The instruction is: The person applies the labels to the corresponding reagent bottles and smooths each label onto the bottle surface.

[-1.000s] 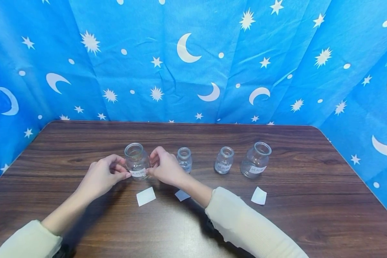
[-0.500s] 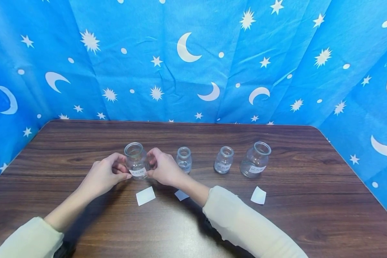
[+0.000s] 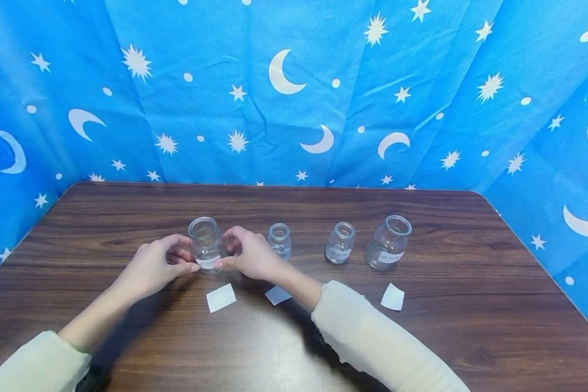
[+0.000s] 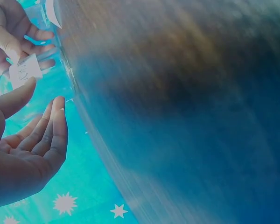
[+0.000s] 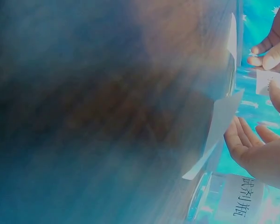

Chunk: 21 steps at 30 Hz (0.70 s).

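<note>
A large clear glass jar (image 3: 204, 239) stands upright at the left of the table, with a white label (image 3: 208, 263) bearing handwriting low on its front. My left hand (image 3: 152, 267) is curved round the jar's left side, its thumb at the label's left end. From the other side my right hand (image 3: 255, 255) holds the jar, the thumb pressing the label's right end and the fingers at the side. In the left wrist view the label (image 4: 25, 72) lies between both thumbs. The right wrist view shows my right hand (image 5: 261, 149) beside another labelled jar (image 5: 245, 200).
Two small labelled jars (image 3: 280, 239) (image 3: 340, 244) and a large one (image 3: 388, 242) stand along a row to the right. White paper pieces (image 3: 221, 298) (image 3: 277, 295) (image 3: 393, 296) lie in front, on the brown table (image 3: 245, 348). A blue curtain (image 3: 201, 109) hangs behind.
My right thumb has slid slightly left over the label's right part. The left hand stays at the jar nearly unmoved, and the jar keeps its place.
</note>
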Tool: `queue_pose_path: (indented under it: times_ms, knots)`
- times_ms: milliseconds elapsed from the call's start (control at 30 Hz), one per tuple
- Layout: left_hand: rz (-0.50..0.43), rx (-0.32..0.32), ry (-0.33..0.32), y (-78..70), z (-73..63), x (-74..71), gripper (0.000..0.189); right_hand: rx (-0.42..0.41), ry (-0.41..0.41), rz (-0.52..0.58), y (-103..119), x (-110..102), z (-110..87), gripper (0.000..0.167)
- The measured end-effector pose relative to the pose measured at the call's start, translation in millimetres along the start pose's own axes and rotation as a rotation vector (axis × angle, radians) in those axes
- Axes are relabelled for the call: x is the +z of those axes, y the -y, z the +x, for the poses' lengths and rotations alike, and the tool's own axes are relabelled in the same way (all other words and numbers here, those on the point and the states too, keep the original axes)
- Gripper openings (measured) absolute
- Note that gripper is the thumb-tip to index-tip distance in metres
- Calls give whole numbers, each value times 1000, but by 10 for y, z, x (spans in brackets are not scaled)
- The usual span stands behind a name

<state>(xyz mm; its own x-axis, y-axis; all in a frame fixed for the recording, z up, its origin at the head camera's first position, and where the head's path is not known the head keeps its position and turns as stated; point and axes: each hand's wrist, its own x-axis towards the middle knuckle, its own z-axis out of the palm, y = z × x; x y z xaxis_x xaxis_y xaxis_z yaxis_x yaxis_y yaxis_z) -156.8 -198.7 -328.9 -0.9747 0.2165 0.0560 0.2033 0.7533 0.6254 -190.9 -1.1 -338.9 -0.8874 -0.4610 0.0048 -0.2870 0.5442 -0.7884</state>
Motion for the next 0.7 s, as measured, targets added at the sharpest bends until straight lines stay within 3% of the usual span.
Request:
queue_pose_path:
  times_ms: [467,700]
  knots:
    - [0,13,-3,27,-10,21,38,-39,18,-121,11,-13,-21,48]
    - [16,13,-7,46,-51,-17,38,-116,72,-49,89,-287,-188,46]
